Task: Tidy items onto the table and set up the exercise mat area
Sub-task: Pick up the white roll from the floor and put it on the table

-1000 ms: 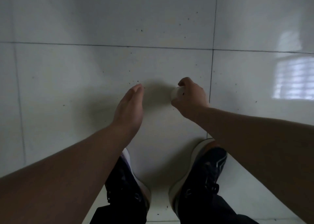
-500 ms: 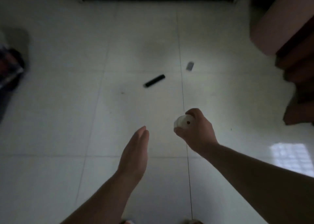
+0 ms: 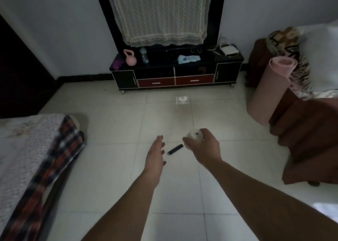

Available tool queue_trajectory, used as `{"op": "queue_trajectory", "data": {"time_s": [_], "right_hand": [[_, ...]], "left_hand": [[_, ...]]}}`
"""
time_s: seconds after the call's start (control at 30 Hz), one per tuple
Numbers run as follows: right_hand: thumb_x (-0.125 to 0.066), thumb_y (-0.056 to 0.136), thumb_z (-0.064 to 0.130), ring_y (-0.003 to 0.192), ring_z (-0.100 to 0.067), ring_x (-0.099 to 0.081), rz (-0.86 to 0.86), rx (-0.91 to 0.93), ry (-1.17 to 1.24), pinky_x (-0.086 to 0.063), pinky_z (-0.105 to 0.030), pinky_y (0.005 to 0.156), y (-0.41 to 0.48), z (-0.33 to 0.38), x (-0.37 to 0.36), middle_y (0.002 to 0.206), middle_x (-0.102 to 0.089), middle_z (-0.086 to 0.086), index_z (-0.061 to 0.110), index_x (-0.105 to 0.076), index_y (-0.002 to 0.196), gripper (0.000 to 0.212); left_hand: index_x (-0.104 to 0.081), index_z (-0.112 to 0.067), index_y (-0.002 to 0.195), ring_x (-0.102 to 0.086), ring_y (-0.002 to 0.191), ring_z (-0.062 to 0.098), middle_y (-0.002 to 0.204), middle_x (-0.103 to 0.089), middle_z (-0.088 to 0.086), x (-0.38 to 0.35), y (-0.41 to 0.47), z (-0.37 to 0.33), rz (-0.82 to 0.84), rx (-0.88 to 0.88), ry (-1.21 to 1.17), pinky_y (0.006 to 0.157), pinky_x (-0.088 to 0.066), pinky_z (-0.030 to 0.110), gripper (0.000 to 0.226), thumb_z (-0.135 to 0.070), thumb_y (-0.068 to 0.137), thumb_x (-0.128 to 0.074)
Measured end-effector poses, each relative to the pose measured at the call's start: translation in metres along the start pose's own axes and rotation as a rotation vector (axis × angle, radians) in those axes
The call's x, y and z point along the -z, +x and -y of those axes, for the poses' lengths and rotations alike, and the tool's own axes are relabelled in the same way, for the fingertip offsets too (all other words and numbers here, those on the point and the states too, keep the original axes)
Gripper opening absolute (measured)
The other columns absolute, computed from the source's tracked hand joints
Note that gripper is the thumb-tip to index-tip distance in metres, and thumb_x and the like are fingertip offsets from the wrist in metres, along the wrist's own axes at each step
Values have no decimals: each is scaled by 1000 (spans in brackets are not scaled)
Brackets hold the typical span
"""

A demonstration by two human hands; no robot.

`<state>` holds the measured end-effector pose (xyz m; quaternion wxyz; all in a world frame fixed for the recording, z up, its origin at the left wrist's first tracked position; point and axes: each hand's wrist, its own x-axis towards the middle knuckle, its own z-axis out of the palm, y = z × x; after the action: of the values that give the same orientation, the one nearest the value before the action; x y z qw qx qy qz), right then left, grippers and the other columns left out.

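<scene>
1. Nearest to me, both forearms are reaching out over the white tiled floor. The left hand is hanging empty, fingers straight and spread loosely, palm turned inward.
2. The right hand is wrapping its fingers around a small white round object with a dark spot on its face; I cannot tell what it is. It is being held clear of the floor.
3. Between the two hands, a small black bar-shaped item is lying on the tile, angled, touching neither hand.
4. At left, a bed with a pale lace cover is edging into view, a red-and-dark plaid cloth draping along its side.
5. At right, a rolled pink exercise mat is standing on end, leaning against brown-covered furniture with a patterned blanket above it.
6. Farthest, a low black TV cabinet with two red drawers is sitting against the wall. On its top: a pink kettlebell, a water bottle just beside it, a purple item at the left end, a light blue packet near the middle, a white box at the right end.
7. A cream lace cloth is hanging over the dark frame above the cabinet. Nothing is standing on the floor between hands and cabinet.
</scene>
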<state>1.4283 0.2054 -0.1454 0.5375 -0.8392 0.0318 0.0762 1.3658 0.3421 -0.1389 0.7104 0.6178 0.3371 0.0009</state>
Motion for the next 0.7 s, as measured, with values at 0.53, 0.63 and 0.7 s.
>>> {"op": "queue_trajectory", "data": {"time_s": [0.53, 0.63, 0.7], "right_hand": [[-82, 76, 27, 80, -1, -57, -263, -50, 162, -39, -13, 58, 11, 53, 28, 92, -61, 12, 22, -58, 107, 40], [-82, 76, 27, 79, -4, -58, -444, -112, 204, -40, -14, 57, 21, 45, 36, 90, -63, 11, 23, -58, 101, 34], [-82, 75, 26, 80, -5, -59, -550, -142, 222, -42, -19, 63, 21, 39, 45, 89, -63, 12, 24, -59, 98, 33]], "left_hand": [[-46, -23, 141, -46, 125, 21, 144, -48, 4, -31, 42, -77, 268, -138, 172, 103, -37, 42, 53, -53, 99, -32], [-53, -22, 131, -49, 123, 20, 139, -52, 5, -55, 67, -87, 373, -160, 226, 105, -38, 42, 46, -49, 99, -35], [-54, -26, 124, -50, 120, 17, 137, -54, 3, -76, 74, -93, 476, -174, 284, 99, -39, 39, 40, -50, 98, -36]]}}
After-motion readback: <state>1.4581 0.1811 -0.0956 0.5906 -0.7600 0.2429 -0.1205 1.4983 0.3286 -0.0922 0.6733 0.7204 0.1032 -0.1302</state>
